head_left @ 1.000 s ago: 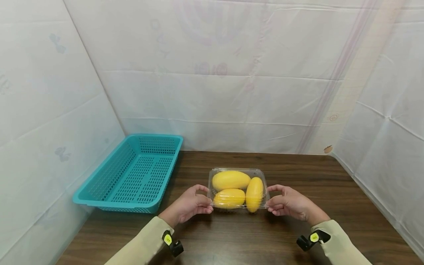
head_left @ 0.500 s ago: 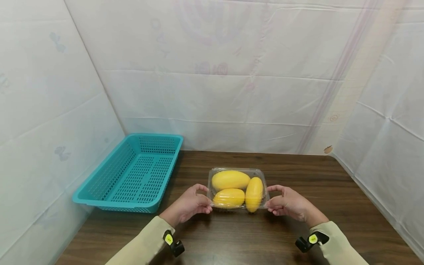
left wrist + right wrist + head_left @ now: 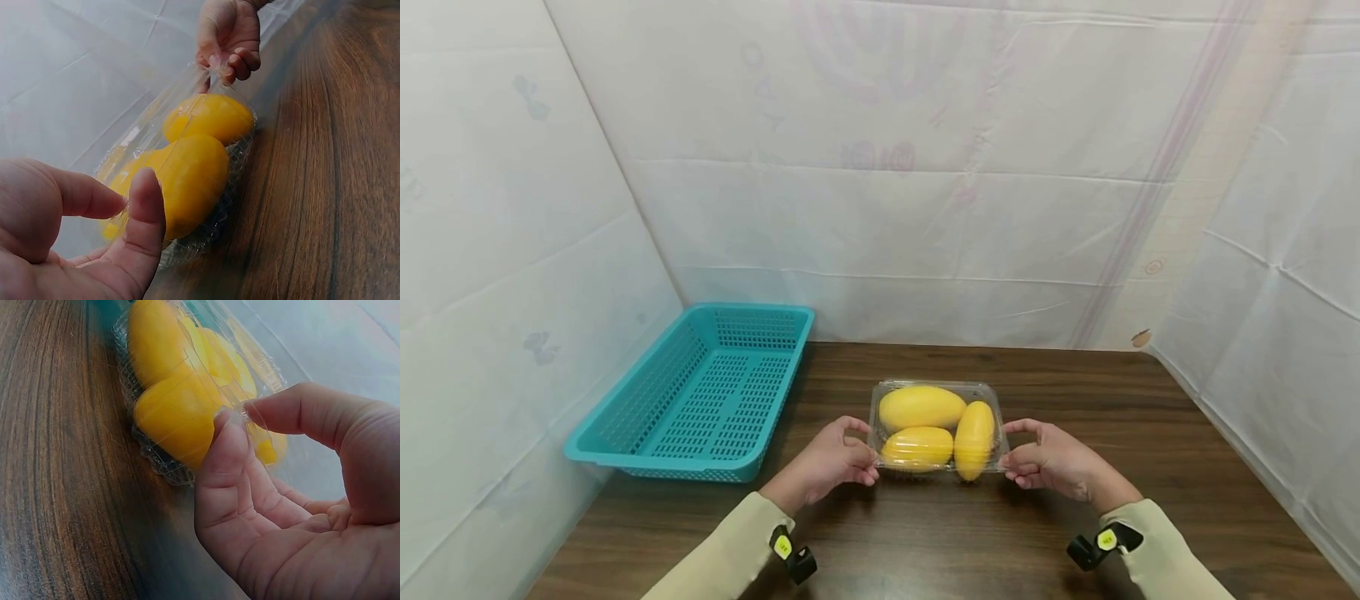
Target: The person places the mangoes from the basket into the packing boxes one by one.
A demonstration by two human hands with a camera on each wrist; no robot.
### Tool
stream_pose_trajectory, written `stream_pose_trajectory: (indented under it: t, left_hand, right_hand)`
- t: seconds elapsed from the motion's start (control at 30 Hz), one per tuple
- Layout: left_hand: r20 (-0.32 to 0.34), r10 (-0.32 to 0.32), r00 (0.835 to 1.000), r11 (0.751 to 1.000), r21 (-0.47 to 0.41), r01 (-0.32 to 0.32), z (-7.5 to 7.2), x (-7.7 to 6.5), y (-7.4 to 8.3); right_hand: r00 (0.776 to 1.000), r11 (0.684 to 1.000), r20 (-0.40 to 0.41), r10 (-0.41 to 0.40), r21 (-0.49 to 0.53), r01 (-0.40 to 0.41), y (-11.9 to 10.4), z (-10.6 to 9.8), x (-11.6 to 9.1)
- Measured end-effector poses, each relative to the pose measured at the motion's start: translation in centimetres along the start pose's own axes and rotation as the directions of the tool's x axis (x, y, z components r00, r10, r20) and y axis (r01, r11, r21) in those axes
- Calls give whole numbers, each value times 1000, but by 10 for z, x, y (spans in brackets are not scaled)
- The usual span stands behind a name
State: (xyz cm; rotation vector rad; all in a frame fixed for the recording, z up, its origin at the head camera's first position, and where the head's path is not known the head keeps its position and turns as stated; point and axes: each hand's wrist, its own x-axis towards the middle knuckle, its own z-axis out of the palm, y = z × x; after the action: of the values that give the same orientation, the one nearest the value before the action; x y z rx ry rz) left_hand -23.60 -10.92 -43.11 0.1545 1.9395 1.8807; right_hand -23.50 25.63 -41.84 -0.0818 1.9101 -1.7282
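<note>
A clear plastic clamshell box [image 3: 983, 390] sits on the table in the head view, holding three yellow mangoes. Two mangoes, the back one [image 3: 922, 407] and the front one [image 3: 917, 448], lie crosswise at the left. The third mango [image 3: 974, 440] stands lengthwise at the right. At the box's front left corner, my left hand [image 3: 831, 462] pinches the plastic edge between thumb and finger. My right hand [image 3: 1056, 462] pinches the front right corner likewise. Both wrist views show thumb and fingertip meeting on the clear film-like edge; whether the lid is fastened I cannot tell.
A turquoise plastic basket [image 3: 801, 358] with slotted walls stands at the left of the dark wood table [image 3: 1075, 383]. White sheeting [image 3: 865, 217] encloses the table at the back and both sides.
Almost nothing differs. Both hands keep their pinch on the box corners, and the box and hands have shifted very slightly to the left.
</note>
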Motion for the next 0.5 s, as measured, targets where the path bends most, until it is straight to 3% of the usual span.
stream_pose_trajectory:
  t: [0.27,0.37,0.43,0.5]
  left_hand:
    - [-40,-13,999,998,63,15,1,-1,4]
    - [-60,4,998,990,140,4,0,-1,7]
    - [-95,40,995,964,267,-14,-2,0,10]
    - [-137,97,986,907,420,-31,-3,2,17]
  right_hand:
    - [1000,1000,-16,11,-28,-11,-3,0,0]
    - [999,997,-41,15,-81,-19,-5,-3,-1]
    - [998,991,-64,-2,-137,-7,-8,-7,-2]
    - [994,981,-99,-38,-195,18,-12,-10,-2]
